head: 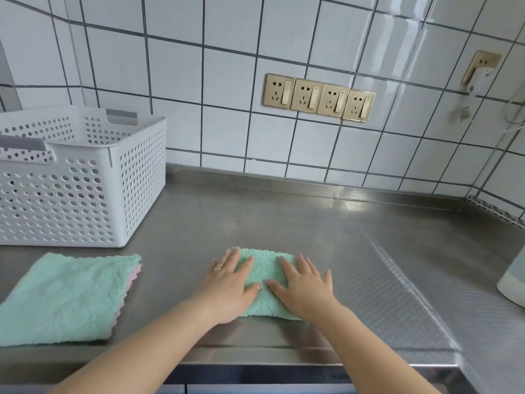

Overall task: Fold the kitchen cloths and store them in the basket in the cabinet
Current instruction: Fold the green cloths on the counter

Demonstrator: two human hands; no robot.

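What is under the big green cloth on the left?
A pink edge peeks out along the right side of the big green cloth, so another cloth lies beneath. How many are stacked there is covered.

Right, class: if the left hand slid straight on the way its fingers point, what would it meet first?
The left hand lies flat on the folded cloth, fingers pointing to the wall. Past the cloth's far edge lies only bare counter, then probably the tiled wall; the basket seems well left of that line.
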